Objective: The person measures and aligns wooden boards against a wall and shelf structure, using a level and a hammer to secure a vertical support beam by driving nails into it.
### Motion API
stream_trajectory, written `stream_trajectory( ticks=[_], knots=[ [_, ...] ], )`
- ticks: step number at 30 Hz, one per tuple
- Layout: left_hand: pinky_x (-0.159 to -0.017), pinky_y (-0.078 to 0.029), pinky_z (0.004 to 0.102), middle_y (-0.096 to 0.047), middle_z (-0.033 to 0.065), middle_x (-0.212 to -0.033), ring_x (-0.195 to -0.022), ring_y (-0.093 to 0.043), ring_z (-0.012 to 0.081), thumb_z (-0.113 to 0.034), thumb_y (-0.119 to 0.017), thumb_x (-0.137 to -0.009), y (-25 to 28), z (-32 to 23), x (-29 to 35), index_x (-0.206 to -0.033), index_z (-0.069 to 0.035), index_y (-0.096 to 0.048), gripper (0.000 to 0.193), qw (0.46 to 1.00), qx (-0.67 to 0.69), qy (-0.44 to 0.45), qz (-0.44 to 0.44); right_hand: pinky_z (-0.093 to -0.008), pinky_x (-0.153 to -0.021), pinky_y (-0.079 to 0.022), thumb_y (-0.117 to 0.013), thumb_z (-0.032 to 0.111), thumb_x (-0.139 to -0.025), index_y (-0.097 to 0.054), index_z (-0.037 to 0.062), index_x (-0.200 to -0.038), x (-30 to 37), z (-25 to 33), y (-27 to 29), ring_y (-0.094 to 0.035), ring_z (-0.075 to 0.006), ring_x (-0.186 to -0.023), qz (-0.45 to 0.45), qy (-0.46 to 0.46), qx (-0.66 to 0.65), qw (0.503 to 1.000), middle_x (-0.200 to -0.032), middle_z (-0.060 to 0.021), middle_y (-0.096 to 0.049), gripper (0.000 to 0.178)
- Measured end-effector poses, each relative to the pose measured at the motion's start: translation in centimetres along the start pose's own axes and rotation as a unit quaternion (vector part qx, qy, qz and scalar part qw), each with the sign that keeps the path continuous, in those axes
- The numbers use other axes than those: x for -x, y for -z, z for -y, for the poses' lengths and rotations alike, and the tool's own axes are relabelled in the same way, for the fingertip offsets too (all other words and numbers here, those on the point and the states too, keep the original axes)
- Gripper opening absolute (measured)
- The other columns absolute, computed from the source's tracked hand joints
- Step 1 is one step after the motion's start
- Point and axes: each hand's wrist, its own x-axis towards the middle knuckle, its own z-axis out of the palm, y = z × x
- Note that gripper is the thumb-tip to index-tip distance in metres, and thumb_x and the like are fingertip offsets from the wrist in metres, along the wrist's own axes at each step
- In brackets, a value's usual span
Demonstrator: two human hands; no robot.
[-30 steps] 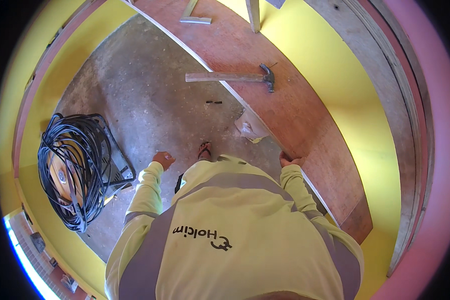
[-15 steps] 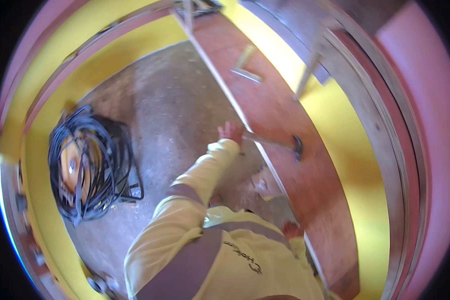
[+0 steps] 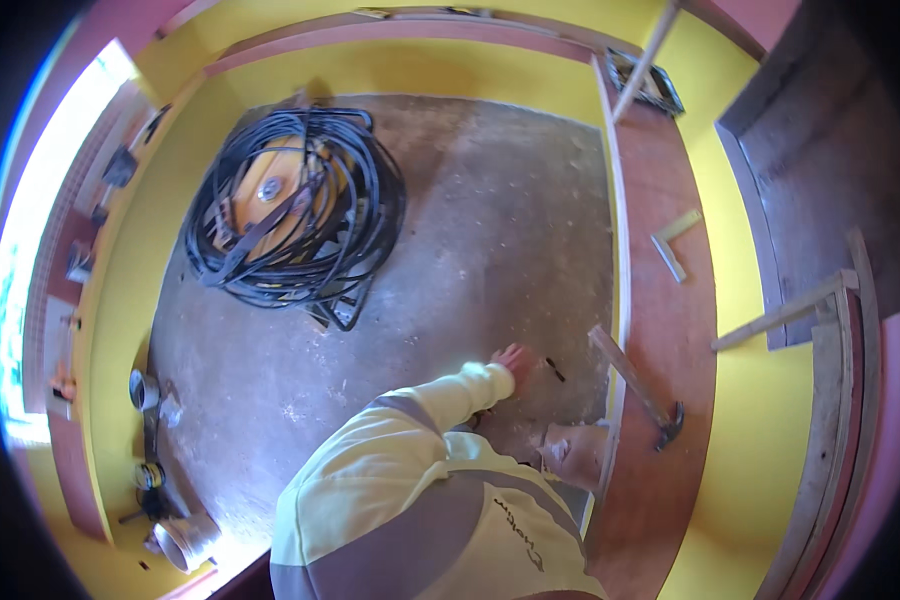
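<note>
My left hand (image 3: pixel 513 365), in a pale sleeve with a grey band, reaches out over the concrete floor (image 3: pixel 470 280). Its fingers look stretched out and hold nothing I can make out. Just to the right of them is a small dark strip (image 3: pixel 555 370); whether it lies on the floor or is in the air I cannot tell. A claw hammer (image 3: pixel 638 388) rests on the reddish ledge (image 3: pixel 650 480), its wooden handle jutting past the white edge toward my hand. Farther along the ledge lies a try square (image 3: pixel 677 245). My right hand is out of sight.
A large coil of black cable (image 3: pixel 370 230) sits over a yellowish object at the far left. Wooden poles lean at the right, one a slanting bar (image 3: pixel 785 315). A tray (image 3: pixel 648 82) stands at the ledge's far end. A bucket (image 3: pixel 185 540) lies at lower left.
My view has turned to the right. My left hand has come away from the hammer's handle end, and the small dark strip now shows beside it. My right hand has gone out of view.
</note>
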Motion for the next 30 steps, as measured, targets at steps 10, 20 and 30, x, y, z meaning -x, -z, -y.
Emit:
stream_trajectory(
  ticks=[10, 20, 30],
  knots=[
    [-0.103, -0.036, 0.0418, -0.053, 0.0173, -0.128, -0.12, -0.047, 0.0352, -0.058, -0.053, -0.079, -0.4, 11.8, 37.3, -0.119, -0.004, -0.058, 0.067, 0.864, 0.034, 0.449, 0.228, -0.0362, -0.055, -0.053, -0.061, 0.03, -0.087, -0.055, 0.0086, -0.099, -1.1, 16.6, -8.2, -0.063, -0.0206, -0.063, 0.173, 0.161, 0.242, 0.941, -0.085, -0.0107, -0.064, 0.025],
    [-0.098, -0.042, 0.0413, -0.061, 0.013, -0.117, -0.112, -0.056, 0.0308, -0.056, -0.053, -0.079, -8.1, -0.3, 48.3, -0.113, -0.016, -0.065, 0.054, 0.87, 0.076, 0.29, 0.392, -0.0268, -0.047, -0.046, -0.061, 0.031, -0.086, -0.063, 0.0034, -0.089, -4.5, 10.6, -10.6, -0.058, -0.0139, -0.054, 0.126, 0.165, 0.399, 0.893, -0.073, -0.0053, -0.064, 0.028],
    [-0.059, -0.055, 0.0318, -0.07, 0.0084, -0.077, -0.064, -0.066, 0.0147, -0.03, -0.069, -0.076, 4.1, 13.2, 40.8, -0.109, -0.007, -0.062, 0.042, 0.819, 0.257, 0.483, 0.175, -0.0408, -0.086, -0.049, -0.061, 0.045, -0.076, -0.066, 0.0, -0.104, -7.7, 3.7, -8.3, -0.064, -0.0329, -0.095, -0.055, 0.11, 0.529, 0.84, -0.098, -0.02, -0.067, 0.053]
  ],
)
